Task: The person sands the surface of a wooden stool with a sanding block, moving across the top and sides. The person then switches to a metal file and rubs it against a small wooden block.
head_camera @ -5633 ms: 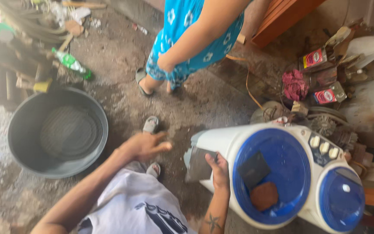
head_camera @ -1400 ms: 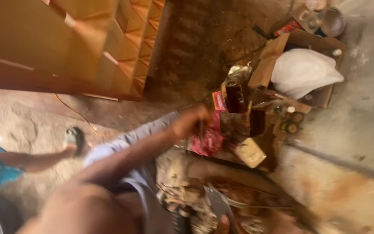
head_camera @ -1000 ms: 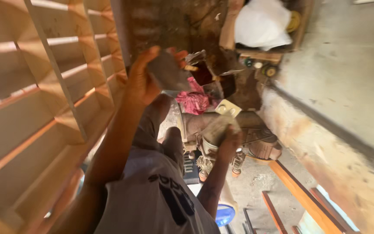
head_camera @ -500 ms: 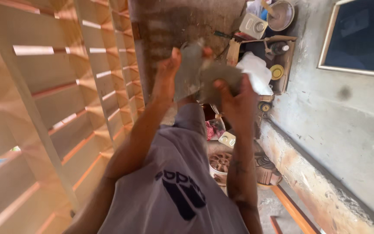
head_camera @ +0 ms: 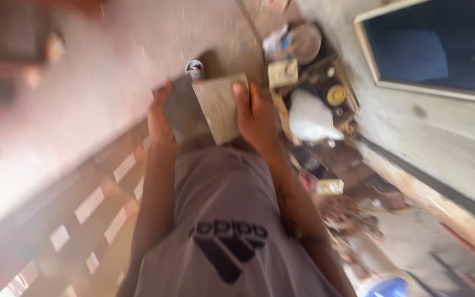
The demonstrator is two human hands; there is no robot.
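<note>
Head view, blurred: left hand (head_camera: 159, 118) grips a grey slab (head_camera: 181, 110); right hand (head_camera: 255, 115) grips a tan slab (head_camera: 220, 104), overlapping it.

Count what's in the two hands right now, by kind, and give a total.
Grey flat sheet, in left hand: 1
Tan flat sheet, in right hand: 1
Total: 2

The picture is blurred, so what the sheets are made of cannot be told; the two overlap in front of the person.
</note>
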